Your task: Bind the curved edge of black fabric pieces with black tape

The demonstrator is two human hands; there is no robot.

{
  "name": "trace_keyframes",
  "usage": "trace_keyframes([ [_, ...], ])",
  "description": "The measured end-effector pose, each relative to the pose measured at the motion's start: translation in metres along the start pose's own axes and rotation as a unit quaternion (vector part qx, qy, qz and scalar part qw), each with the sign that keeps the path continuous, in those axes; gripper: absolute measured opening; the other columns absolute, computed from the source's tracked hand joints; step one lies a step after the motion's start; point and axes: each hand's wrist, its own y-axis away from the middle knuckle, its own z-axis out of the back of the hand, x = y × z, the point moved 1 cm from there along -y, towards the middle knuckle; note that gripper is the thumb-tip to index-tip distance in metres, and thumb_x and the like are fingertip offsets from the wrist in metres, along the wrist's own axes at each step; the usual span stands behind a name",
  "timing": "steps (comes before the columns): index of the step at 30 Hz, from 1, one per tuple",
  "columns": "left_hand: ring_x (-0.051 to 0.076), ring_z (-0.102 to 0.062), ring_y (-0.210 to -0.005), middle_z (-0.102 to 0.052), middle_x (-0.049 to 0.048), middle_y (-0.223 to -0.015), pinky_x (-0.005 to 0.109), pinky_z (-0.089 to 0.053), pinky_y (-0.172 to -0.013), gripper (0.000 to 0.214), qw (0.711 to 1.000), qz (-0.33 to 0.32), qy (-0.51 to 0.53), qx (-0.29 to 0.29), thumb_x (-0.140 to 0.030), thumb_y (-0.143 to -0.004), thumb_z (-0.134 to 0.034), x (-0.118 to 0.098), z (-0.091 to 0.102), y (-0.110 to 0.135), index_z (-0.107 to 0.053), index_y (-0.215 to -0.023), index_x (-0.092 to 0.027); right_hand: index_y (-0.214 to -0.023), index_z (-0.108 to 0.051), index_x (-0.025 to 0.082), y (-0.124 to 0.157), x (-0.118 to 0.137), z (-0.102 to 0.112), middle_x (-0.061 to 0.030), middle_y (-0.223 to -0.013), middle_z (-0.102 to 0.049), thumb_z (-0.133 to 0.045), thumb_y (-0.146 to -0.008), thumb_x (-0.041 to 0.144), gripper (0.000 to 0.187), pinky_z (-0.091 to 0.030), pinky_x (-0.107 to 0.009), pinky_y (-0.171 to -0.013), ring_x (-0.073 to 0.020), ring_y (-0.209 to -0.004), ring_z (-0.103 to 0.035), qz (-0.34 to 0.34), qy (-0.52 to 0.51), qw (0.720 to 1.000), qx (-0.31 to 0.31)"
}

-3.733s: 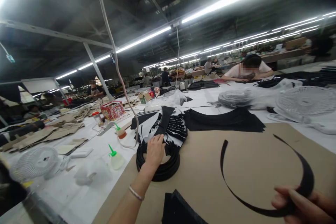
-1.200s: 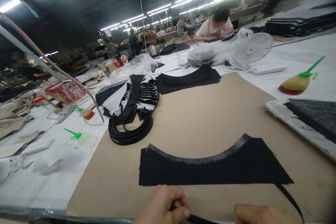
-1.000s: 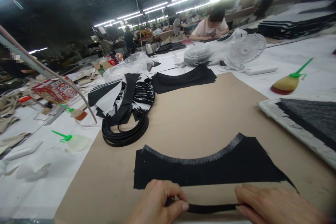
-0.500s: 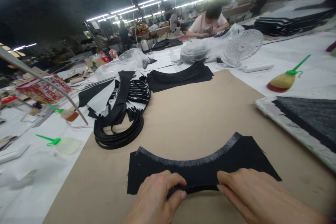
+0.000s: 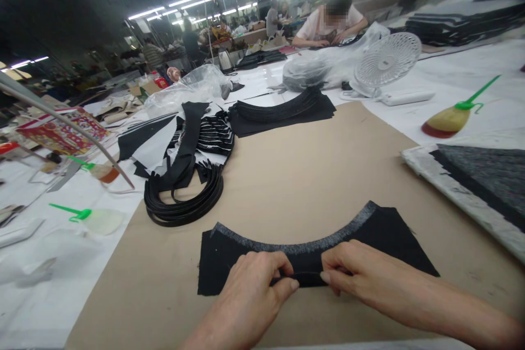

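A black fabric piece point(image 5: 394, 235) with a curved, grey-edged cutout along its far side lies flat on brown paper. Across its near edge runs a thin black strip point(image 5: 307, 274), dark against dark, so its full length is hard to follow. My left hand point(image 5: 262, 287) pinches the strip between thumb and fingers. A short gap to the right, my right hand point(image 5: 344, 268) grips it too, thumb toward the left hand. Both hands rest over the fabric and cover part of its near edge.
A looped bundle of black strips point(image 5: 184, 213) lies to the left, below black and white cut pieces point(image 5: 188, 142). Behind is a stack of curved black pieces point(image 5: 283, 120). Glue bottles point(image 5: 447, 120), a white fan point(image 5: 388, 60) and a grey-topped board point(image 5: 418, 161) surround the brown paper point(image 5: 311, 169).
My right hand has moved left, closer to my left hand, and its grip has shifted along the near edge. The camera view has tilted slightly.
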Motion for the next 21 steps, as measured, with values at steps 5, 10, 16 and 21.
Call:
trace_keyframes([
  [5,0.012,-0.053,-0.067,-0.057,-0.0055,-0.064,0.025,-0.028,-0.061,0.012,1.000,0.021,0.005,-0.017,-0.029,-0.079,-0.058,-0.004,0.003,-0.007,-0.067,-0.071,-0.024,-0.062,-0.056,0.019,0.000,0.001,0.001,0.0028,-0.058,-0.053,-0.049,-0.081,0.021,0.020,-0.024,-0.025,-0.050,-0.0120,-0.057,-0.048,0.000,0.001,1.000,-0.008],
  [10,0.013,-0.052,-0.069,-0.057,-0.0050,-0.066,0.025,-0.027,-0.061,0.014,0.998,0.054,-0.007,-0.037,-0.036,-0.075,-0.064,-0.001,0.005,-0.008,-0.067,-0.069,-0.024,-0.065,-0.058,0.021,0.002,-0.004,0.004,0.0027,-0.062,-0.055,-0.054,-0.079,0.023,0.015,-0.027,-0.024,-0.055,-0.0136,-0.063,-0.051,-0.007,0.032,0.998,-0.055],
  [16,0.015,-0.055,-0.069,-0.060,-0.0032,-0.064,0.026,-0.026,-0.060,0.016,0.994,0.083,-0.031,-0.067,-0.037,-0.074,-0.063,0.001,-0.004,-0.020,-0.065,-0.067,-0.023,-0.065,-0.057,0.020,-0.004,-0.001,0.003,0.0003,-0.064,-0.059,-0.052,-0.082,0.021,0.018,-0.025,-0.026,-0.055,-0.0148,-0.062,-0.053,-0.032,0.082,0.992,-0.088],
  [21,0.018,-0.060,-0.073,-0.066,-0.0003,-0.069,0.027,-0.026,-0.059,0.013,0.988,0.088,-0.094,-0.090,-0.033,-0.077,-0.059,0.001,-0.012,-0.032,-0.062,-0.069,-0.023,-0.074,-0.065,0.018,-0.014,0.007,0.000,-0.0040,-0.067,-0.065,-0.051,-0.086,0.019,0.018,-0.024,-0.027,-0.055,-0.0180,-0.065,-0.060,-0.056,0.131,0.984,-0.111],
])
